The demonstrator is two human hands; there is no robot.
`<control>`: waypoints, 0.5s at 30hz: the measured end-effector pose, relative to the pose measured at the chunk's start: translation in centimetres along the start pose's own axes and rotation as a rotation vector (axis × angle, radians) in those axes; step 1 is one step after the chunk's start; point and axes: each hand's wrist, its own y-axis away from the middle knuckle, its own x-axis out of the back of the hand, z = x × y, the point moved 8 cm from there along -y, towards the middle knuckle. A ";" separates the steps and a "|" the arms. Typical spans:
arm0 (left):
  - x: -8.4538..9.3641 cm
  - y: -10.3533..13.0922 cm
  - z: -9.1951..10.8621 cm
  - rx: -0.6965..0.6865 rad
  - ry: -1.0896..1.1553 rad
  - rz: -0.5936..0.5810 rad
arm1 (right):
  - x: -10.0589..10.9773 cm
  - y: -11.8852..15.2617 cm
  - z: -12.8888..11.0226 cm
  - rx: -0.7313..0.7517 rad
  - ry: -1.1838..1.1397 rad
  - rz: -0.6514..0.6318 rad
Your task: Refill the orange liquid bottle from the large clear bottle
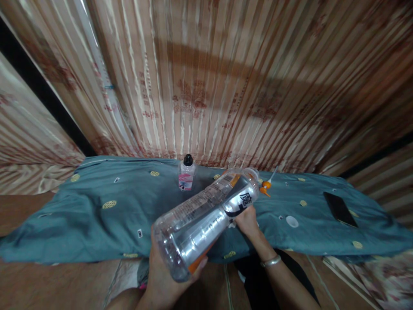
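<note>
A large clear plastic bottle (206, 219) with a silver and orange label is held tilted in front of me, its neck toward the upper right. My left hand (167, 271) is wrapped round its base from below. Under the neck end, my right hand (247, 221) is closed at the label's lower edge, partly hidden by the bottle; what its fingers hold is hard to make out. Just right of the bottle's mouth lies an orange pump head (266, 185) with a pale tube. A small clear bottle (186, 175) with black cap and pink label stands behind.
A teal patterned cloth (122, 228) covers the low surface. On its right side are a round white lid (292, 221) and a dark phone (340, 209). A pleated curtain (200, 86) hangs behind, with dark poles at both sides.
</note>
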 end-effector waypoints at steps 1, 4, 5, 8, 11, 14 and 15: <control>-0.2 0.1 -0.2 0.036 0.007 -0.008 | -0.1 0.0 0.1 -0.006 -0.010 -0.005; -0.5 0.4 -0.2 0.097 0.030 -0.010 | -0.1 0.0 0.5 -0.020 -0.035 -0.010; -0.6 0.5 -0.1 0.110 0.042 -0.010 | -0.1 0.0 0.6 -0.022 -0.039 -0.008; -0.8 0.5 0.0 0.169 0.087 -0.018 | -0.2 0.0 0.8 -0.022 -0.043 -0.008; -0.7 0.3 0.1 0.209 0.117 -0.014 | -0.2 0.0 0.8 -0.013 -0.033 -0.009; -0.7 0.1 0.3 0.201 0.131 -0.012 | -0.2 0.0 0.7 0.000 -0.011 -0.003; -0.7 0.1 0.3 0.198 0.138 -0.016 | -0.2 0.0 0.6 0.002 -0.005 -0.003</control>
